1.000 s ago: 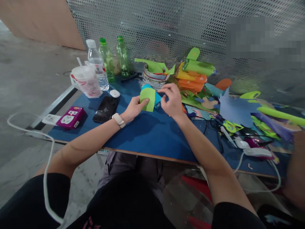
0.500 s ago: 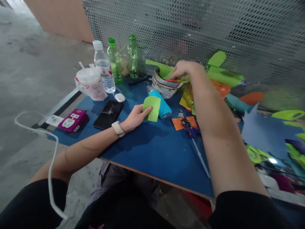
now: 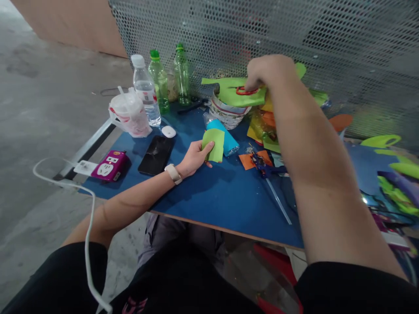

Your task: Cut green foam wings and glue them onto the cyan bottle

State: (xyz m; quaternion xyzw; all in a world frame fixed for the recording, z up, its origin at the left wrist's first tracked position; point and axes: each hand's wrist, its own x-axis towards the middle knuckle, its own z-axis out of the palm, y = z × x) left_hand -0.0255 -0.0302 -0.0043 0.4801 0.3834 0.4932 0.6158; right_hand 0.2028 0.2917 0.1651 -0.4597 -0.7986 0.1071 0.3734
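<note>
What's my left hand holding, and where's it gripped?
Your left hand holds a green paper piece by its lower left side, thumb on the front.

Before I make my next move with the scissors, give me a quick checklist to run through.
1. Green piece held in left hand: ok.
2. Right hand at the red-handled scissors: ok.
3. Scissors firmly gripped: cannot tell, the hand partly hides them.
4. Water bottle upright and capped: ok.
5. Glue gun clear of orange paper: not ok, it lies over it.
</note>
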